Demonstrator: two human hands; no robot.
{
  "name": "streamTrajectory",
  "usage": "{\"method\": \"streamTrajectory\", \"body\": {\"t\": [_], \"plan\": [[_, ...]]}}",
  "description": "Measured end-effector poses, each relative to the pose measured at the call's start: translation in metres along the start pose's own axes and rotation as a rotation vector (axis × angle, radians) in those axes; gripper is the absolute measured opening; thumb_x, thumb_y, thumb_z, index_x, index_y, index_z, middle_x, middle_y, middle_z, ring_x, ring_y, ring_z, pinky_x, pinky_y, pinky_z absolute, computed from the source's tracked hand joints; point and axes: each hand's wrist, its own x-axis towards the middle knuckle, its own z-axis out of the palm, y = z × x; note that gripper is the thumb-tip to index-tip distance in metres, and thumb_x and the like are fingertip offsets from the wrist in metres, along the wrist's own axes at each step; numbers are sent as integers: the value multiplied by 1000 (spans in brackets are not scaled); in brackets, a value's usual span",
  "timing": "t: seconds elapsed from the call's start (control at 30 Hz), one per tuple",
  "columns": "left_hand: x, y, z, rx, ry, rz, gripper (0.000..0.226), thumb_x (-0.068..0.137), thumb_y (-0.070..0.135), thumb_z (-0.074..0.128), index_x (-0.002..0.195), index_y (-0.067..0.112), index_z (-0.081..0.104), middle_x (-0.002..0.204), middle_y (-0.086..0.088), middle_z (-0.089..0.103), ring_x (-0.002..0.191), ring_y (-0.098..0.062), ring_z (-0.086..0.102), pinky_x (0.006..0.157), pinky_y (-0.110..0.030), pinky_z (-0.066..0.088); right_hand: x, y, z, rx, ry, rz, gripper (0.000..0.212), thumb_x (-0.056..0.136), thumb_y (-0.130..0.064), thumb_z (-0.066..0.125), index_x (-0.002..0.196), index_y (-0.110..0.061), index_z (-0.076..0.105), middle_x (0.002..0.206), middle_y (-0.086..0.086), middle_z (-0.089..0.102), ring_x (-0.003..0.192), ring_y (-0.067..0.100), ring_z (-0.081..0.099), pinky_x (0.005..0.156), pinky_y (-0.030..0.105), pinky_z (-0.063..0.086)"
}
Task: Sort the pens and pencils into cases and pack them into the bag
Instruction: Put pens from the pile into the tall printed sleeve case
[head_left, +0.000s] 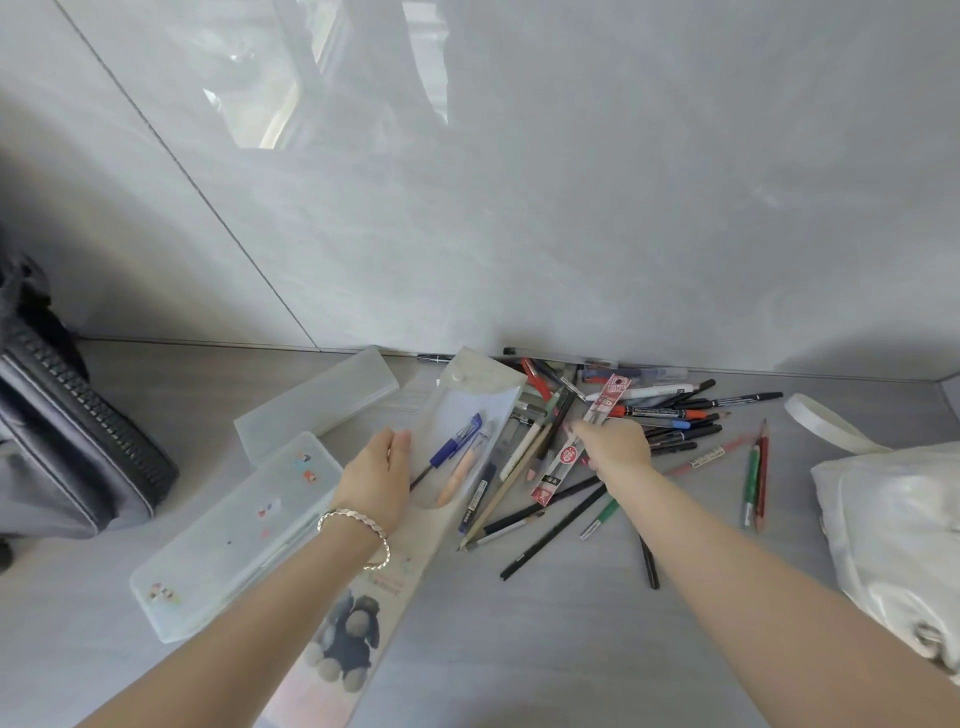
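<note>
The left hand (376, 470) curls its fingers over the left edge of the open pouch (483, 402), which lies on the bench (519, 649) between the two hands. Inside the pouch, just right of that hand, lie a blue pen (457, 441) and a peach pen (457, 478). The right hand (610, 447) reaches into the pile (670, 413) of pens and pencils, fingers curled round a red refill pack (569, 454). Two frosted cases (234, 530) sit left of the left hand, with a dark backpack (62, 431) beyond them. A white bag (893, 519) lies right of the right hand.
</note>
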Motion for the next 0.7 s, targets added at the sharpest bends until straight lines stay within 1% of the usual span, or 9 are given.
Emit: {"method": "streamTrajectory", "body": {"t": [0.1, 0.17, 0.23, 0.33, 0.43, 0.5, 0.57, 0.6, 0.7], "plan": [[1, -5, 1, 33, -12, -27, 39, 98, 32, 29, 63, 17, 36, 59, 0, 41, 56, -13, 39, 50, -26, 27, -8, -11, -9, 196, -5, -81, 39, 86, -20, 59, 52, -14, 41, 50, 2, 40, 44, 16, 37, 48, 27, 31], [1, -5, 2, 54, -39, -41, 36, 98, 34, 28, 70, 17, 43, 62, 0, 45, 59, -13, 43, 52, -26, 28, -23, -26, -21, 406, -87, -180, 32, 89, -18, 58, 58, -10, 53, 47, -1, 46, 36, 7, 39, 38, 17, 33], [0, -1, 5, 69, -66, -31, 35, 98, 34, 28, 75, 16, 46, 64, 1, 47, 61, -15, 44, 53, -28, 29, -43, -42, -29, 526, -214, -323, 22, 89, -14, 58, 67, -8, 61, 44, -5, 53, 36, 3, 44, 36, 13, 36], [-6, 11, 12, 41, -62, 27, 37, 98, 32, 29, 65, 19, 38, 60, 0, 44, 58, -17, 42, 51, -27, 28, -75, -55, -19, 439, -339, -469, 13, 85, -3, 62, 74, -9, 62, 53, -2, 65, 44, 8, 61, 43, 17, 50], [-8, 22, 13, 0, -11, 55, 38, 98, 31, 29, 63, 19, 33, 59, 0, 43, 58, -18, 42, 51, -29, 27, -98, -52, 8, 267, -493, -413, 10, 83, 1, 63, 74, -4, 63, 61, 7, 66, 46, 11, 65, 47, 20, 55], [-7, 23, 9, -5, 39, 53, 38, 99, 32, 28, 63, 20, 33, 59, 0, 43, 60, -22, 43, 53, -32, 28, -107, -48, 23, 167, -583, -383, 9, 85, -4, 63, 81, 4, 65, 58, 8, 64, 44, 12, 63, 46, 21, 55], [-5, 17, 2, -26, 96, 41, 36, 99, 32, 28, 67, 17, 36, 61, 1, 43, 67, -27, 43, 59, -33, 28, -110, -48, 31, 108, -524, -484, 13, 83, -15, 68, 79, -3, 68, 50, -4, 63, 40, 7, 59, 42, 18, 51], [-3, 12, -3, -43, 125, 22, 35, 99, 31, 27, 70, 15, 38, 61, 1, 43, 70, -27, 44, 62, -33, 28, -110, -50, 32, 90, -429, -571, 14, 81, -22, 70, 75, -9, 68, 48, -7, 61, 39, 4, 57, 41, 15, 47], [6, -5, -18, -90, 197, -66, 35, 99, 30, 26, 71, 15, 38, 63, 0, 43, 74, -28, 42, 66, -33, 27, -95, -53, 31, -2, -5, -711, 28, 84, -36, 63, 71, -11, 68, 58, -8, 63, 50, 1, 57, 49, 20, 44]]}}
